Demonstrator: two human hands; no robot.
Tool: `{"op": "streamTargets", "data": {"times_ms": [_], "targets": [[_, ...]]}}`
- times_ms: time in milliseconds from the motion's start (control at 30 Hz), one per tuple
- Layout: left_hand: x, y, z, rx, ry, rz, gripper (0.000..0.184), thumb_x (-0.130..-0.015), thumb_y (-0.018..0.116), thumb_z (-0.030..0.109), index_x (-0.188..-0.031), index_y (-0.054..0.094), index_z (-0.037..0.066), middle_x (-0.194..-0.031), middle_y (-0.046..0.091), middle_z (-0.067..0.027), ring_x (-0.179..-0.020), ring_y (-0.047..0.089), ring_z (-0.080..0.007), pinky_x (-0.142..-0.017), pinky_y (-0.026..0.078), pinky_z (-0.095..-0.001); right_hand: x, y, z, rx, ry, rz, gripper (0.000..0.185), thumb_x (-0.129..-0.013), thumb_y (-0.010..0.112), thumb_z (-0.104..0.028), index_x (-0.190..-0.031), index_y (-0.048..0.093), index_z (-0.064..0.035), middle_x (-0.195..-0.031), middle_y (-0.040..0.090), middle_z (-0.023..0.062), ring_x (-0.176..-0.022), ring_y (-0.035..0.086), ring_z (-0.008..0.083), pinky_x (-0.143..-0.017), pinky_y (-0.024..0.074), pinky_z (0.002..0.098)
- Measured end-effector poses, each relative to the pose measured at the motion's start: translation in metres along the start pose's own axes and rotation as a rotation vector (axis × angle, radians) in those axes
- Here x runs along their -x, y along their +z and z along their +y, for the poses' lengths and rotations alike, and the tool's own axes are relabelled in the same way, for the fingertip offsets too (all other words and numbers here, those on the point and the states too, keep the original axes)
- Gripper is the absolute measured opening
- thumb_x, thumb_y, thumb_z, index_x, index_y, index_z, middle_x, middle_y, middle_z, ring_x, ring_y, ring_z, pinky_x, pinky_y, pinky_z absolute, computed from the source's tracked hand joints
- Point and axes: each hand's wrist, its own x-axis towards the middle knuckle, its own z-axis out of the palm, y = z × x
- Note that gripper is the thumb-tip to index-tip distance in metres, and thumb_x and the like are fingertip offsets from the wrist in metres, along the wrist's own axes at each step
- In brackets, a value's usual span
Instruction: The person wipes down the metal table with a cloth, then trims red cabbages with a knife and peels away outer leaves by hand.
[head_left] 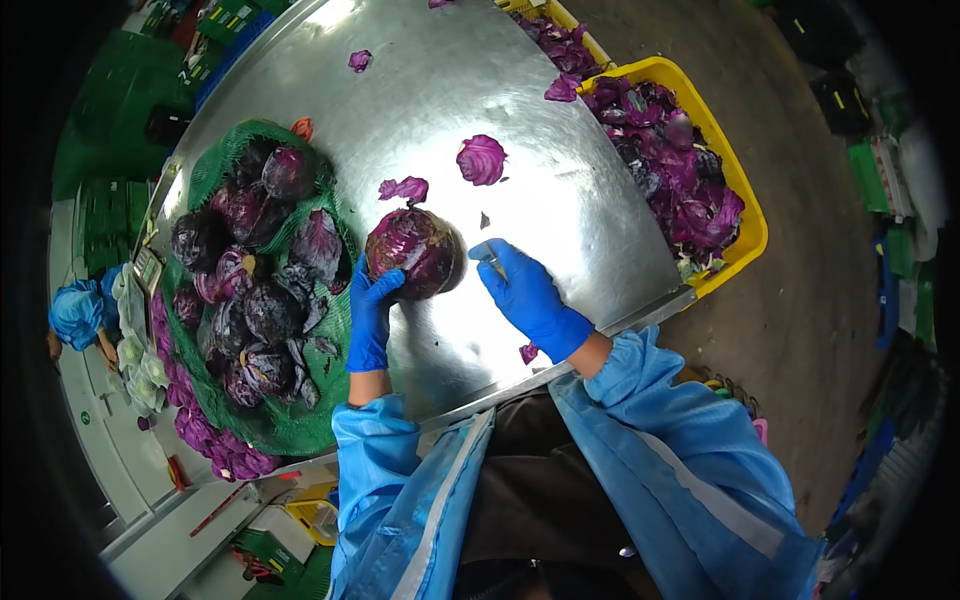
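On the metal table a red cabbage [411,252] stands in front of me, with my left hand [374,305] in a blue glove gripping its lower left side, thumb on top. My right hand [528,297], also blue-gloved, is just right of the cabbage and apart from it. Its fingers are closed around what looks like a small knife [494,262], mostly hidden by the glove. Loose purple leaves [482,160] lie beyond both hands, with a smaller torn leaf [404,189] touching the far side of the cabbage.
A green mesh sack [300,425] with several red cabbages [268,312] lies at the left. Off the table's right edge, a yellow crate [752,235] holds stripped leaves, with another yellow crate [590,42] behind. A person in blue [78,312] is at the far left.
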Motion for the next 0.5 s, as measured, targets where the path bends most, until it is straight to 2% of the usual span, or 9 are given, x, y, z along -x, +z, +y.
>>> {"op": "streamTargets", "data": {"times_ms": [33,67,133,167,333,400,500], "targets": [[-0.001,-0.001,-0.002,-0.039,0.027,0.005,0.069,-0.07,0.078,0.016,-0.131,0.048,0.003,-0.118,0.06,-0.012,-0.099,0.064,-0.0235,-0.082,0.056,-0.0349,-0.002,-0.002,-0.01,-0.032,0.247,-0.159,0.017,-0.095,0.053,-0.018,-0.105,0.056,-0.0048,-0.083,0.066,0.0157,-0.069,0.064,0.0284,-0.063,0.051,0.0384],[-0.002,-0.002,-0.002,-0.08,0.055,0.008,0.069,-0.07,0.078,0.017,-0.13,0.048,0.002,-0.118,0.06,-0.0121,-0.099,0.064,-0.0237,-0.082,0.056,-0.0351,-0.003,0.002,-0.009,-0.037,0.253,-0.153,0.017,-0.095,0.053,-0.018,-0.105,0.056,-0.0048,-0.083,0.066,0.0157,-0.069,0.064,0.0284,-0.063,0.051,0.0384],[-0.002,-0.001,0.001,-0.082,0.022,0.003,0.071,-0.072,0.076,0.016,-0.133,0.045,0.002,-0.12,0.059,-0.0128,-0.103,0.063,-0.0254,-0.086,0.055,-0.0369,-0.007,0.01,-0.008,0.243,0.257,-0.235,0.02,-0.095,0.052,-0.024,-0.101,0.053,-0.0046,-0.074,0.064,0.0206,-0.068,0.063,0.0394,-0.061,0.0496,0.0454],[-0.002,-0.001,0.002,-0.077,-0.006,0.005,0.073,-0.073,0.075,0.016,-0.136,0.042,0.002,-0.123,0.058,-0.0135,-0.106,0.061,-0.027,-0.089,0.054,-0.0386,-0.008,0.011,-0.009,0.215,0.293,-0.247,0.024,-0.095,0.052,-0.027,-0.1,0.051,-0.0042,-0.075,0.062,0.0259,-0.068,0.06,0.0449,-0.059,0.0479,0.0505],[-0.001,0.002,0.004,-0.107,0.008,0.0,0.072,-0.073,0.074,0.013,-0.136,0.042,0.001,-0.123,0.058,-0.0138,-0.106,0.061,-0.0269,-0.09,0.053,-0.0383,-0.015,0.017,-0.013,0.21,0.331,-0.31,0.025,-0.094,0.052,-0.026,-0.102,0.051,-0.0025,-0.075,0.062,0.0258,-0.068,0.062,0.0439,-0.06,0.0486,0.0516],[-0.004,0.002,0.002,-0.106,0.015,-0.008,0.071,-0.073,0.074,0.013,-0.135,0.043,0.0,-0.123,0.058,-0.0139,-0.106,0.061,-0.0268,-0.09,0.053,-0.0381,-0.015,0.024,-0.005,0.324,0.334,-0.362,0.027,-0.093,0.053,-0.026,-0.103,0.051,-0.0009,-0.077,0.063,0.0251,-0.07,0.062,0.0433,-0.061,0.0497,0.051],[-0.006,0.0,0.0,-0.098,0.043,0.025,0.067,-0.073,0.073,0.011,-0.133,0.045,0.0,-0.121,0.059,-0.0135,-0.107,0.061,-0.0264,-0.09,0.053,-0.038,-0.025,0.033,0.005,0.353,0.391,-0.335,0.028,-0.091,0.054,-0.025,-0.103,0.052,-0.0002,-0.079,0.063,0.0255,-0.072,0.063,0.043,-0.063,0.0505,0.0503]]}}
